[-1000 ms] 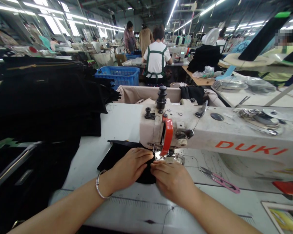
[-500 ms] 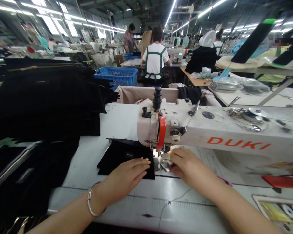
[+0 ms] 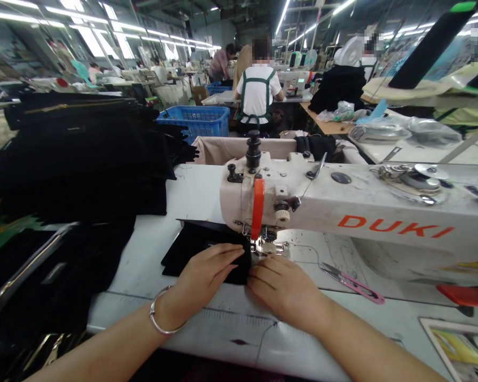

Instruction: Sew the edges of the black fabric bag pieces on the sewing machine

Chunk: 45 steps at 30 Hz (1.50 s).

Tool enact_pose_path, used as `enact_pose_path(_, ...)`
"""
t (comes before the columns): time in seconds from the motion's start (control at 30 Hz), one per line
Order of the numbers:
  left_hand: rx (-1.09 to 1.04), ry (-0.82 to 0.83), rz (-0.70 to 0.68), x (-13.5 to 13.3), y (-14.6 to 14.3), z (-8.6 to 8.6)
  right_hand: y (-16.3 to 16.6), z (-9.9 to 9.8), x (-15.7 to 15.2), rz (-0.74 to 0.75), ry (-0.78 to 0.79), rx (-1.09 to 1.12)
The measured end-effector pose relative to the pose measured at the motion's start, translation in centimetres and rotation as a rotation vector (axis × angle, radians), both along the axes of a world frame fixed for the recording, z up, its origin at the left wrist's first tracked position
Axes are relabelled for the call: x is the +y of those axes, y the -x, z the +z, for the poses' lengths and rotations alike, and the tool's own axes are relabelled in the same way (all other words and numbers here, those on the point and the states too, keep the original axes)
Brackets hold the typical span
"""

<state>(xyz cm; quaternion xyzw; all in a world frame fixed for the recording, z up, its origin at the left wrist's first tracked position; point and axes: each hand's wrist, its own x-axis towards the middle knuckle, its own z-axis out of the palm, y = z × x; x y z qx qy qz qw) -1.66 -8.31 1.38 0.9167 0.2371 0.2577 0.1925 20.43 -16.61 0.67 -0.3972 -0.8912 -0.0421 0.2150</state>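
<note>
- We see a white sewing machine (image 3: 354, 207) lying across the right half of the white table (image 3: 199, 196), its arm running left to right, head end at centre with an orange guard (image 3: 257, 208) on the front and red lettering on the side.
- Big heap of black cloth (image 3: 83, 154) fills the left side of the table, spilling off the near edge; well apart from our hands.
- Blue basket (image 3: 195, 121) behind the heap, a person in a white top with green straps (image 3: 258, 93) seated beyond it, back to us.
- Black fabric piece (image 3: 191, 249) lies flat on the table just left of the needle area; long axis runs left to right, its right edge pointing in under the presser foot (image 3: 269, 247), far left corner pointing away toward the heap.
- Left hand (image 3: 203, 278) rests palm down on the near right part of the fabric, fingers spread flat and pointing at the foot; pressing, not gripping. Silver bangle (image 3: 161, 318) on that wrist.
- Right hand (image 3: 287, 292) lies flat just right of the left one, fingertips touching the fabric's right edge below the foot; open, nothing clasped as far as we can tell.
- Pink thread snips (image 3: 354, 285) on the table right of the right hand, near but apart, tips pointing left.
</note>
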Motion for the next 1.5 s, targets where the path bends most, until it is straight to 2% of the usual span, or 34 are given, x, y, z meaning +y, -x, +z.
enact_pose_path(0.2,0.176,-0.26,-0.134,-0.7,-0.7,0.0,0.8,-1.0,0.1,0.009,-0.014,0.069)
enact_pose_path(0.43,0.362,-0.282,-0.215,-0.3,-0.3,-1.9,0.4,-0.4,-0.3,0.051,0.083,0.153)
enact_pose_path(0.63,0.304,-0.339,-0.252,1.2,-0.4,-1.5,-0.2,-0.1,0.0,0.057,0.161,0.24)
enact_pose_path(0.77,0.186,-0.348,-0.242,1.7,-0.7,-0.9,-1.2,0.0,-0.1,-0.015,0.161,0.317)
enact_pose_path(1.03,-0.055,-0.247,-0.139,1.2,-0.4,-0.6,-0.7,0.2,0.5,-0.027,0.271,0.224)
enact_pose_path(1.17,0.05,-0.285,-0.274,0.9,-0.6,-0.6,-0.7,0.1,0.5,-0.016,0.257,0.2)
enact_pose_path(1.3,0.17,-0.274,-0.294,0.7,-0.6,-0.5,-0.9,0.1,0.3,-0.025,0.258,0.181)
enact_pose_path(1.5,0.124,-0.297,-0.334,0.7,-0.2,-0.3,-0.8,0.4,0.2,-0.035,0.256,0.196)
